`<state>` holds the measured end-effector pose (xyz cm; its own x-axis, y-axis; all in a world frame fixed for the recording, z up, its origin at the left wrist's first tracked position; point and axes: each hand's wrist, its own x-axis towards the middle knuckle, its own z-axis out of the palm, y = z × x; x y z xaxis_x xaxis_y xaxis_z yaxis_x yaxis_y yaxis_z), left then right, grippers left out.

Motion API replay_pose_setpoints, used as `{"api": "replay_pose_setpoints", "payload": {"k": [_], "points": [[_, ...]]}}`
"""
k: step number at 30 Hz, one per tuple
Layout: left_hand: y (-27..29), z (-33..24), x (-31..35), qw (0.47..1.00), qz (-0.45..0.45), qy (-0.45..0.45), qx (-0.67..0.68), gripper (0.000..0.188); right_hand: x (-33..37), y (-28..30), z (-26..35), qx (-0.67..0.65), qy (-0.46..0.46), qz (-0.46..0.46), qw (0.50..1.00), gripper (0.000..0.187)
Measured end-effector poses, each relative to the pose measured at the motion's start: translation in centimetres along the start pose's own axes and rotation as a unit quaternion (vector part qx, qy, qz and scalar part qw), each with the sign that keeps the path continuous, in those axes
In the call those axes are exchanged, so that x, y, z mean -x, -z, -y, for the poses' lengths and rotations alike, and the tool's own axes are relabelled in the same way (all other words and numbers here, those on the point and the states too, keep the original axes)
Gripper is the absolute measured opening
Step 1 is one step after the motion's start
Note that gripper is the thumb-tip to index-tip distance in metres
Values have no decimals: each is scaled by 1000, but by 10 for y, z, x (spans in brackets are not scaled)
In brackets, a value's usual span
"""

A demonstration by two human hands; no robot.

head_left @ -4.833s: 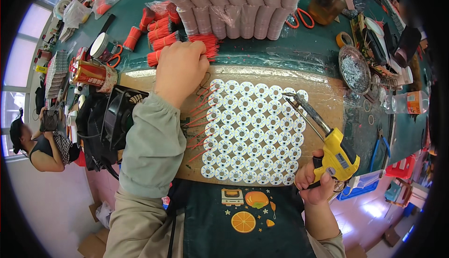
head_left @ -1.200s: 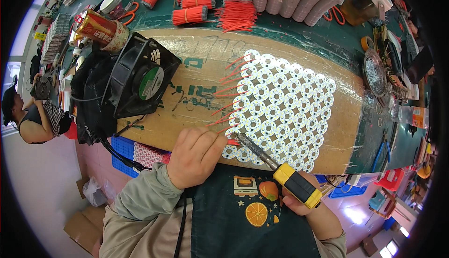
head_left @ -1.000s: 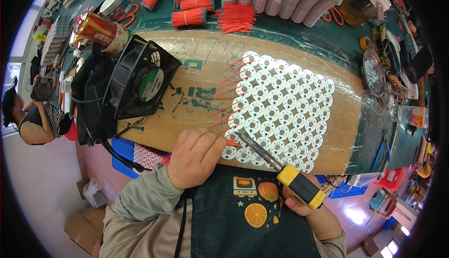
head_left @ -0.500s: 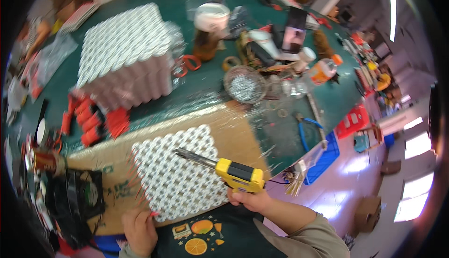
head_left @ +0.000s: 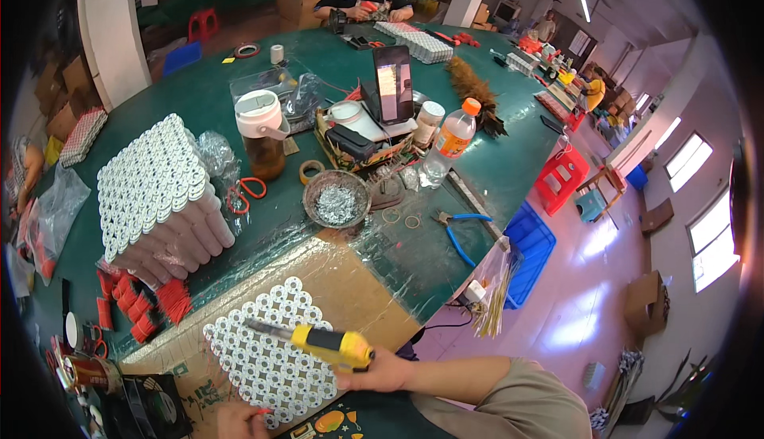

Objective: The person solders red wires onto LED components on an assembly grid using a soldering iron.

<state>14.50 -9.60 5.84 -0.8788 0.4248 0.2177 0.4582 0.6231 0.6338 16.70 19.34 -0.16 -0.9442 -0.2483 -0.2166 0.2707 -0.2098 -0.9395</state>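
My right hand (head_left: 382, 371) is closed around the grip of a yellow-and-black pistol-shaped tool (head_left: 330, 346). Its long metal shaft reaches left over a block of white-ringed cylindrical cells (head_left: 278, 375), which lies on a brown cardboard sheet (head_left: 362, 280). Whether the tip touches the cells I cannot tell. At the block's near left corner, my left hand (head_left: 239, 421) has its fingers pressed together, with a small red piece showing at the fingertips. Thin red strands show along the block's left edge.
A tall stack of similar cells (head_left: 151, 192) stands at left, beside red bundles (head_left: 131, 304). Behind are a bowl of metal bits (head_left: 337, 200), a jug (head_left: 263, 128), a phone (head_left: 393, 85), a bottle (head_left: 451, 144) and blue-handled pliers (head_left: 458, 236). A person (head_left: 368, 1) sits across the table.
My view has tilted up and swung right, so more of the room shows. Both hands keep their holds, with the tool still over the cell block.
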Motion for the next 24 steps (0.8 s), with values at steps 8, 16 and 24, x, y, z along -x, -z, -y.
{"api": "replay_pose_setpoints", "payload": {"k": [8, 16, 24], "points": [[-23, -28, -19, 992, 71, -94, 33, 13, -15, -44, 18, 168, 65, 66, 982, 76], [-32, -32, -18, 993, 73, -87, 39, 16, -29, -57, 15, 168, 59, 36, 983, 78], [-28, -29, -17, 988, 95, -99, 75, 17, -29, -56, 13, 133, 54, 46, 988, 75]]}}
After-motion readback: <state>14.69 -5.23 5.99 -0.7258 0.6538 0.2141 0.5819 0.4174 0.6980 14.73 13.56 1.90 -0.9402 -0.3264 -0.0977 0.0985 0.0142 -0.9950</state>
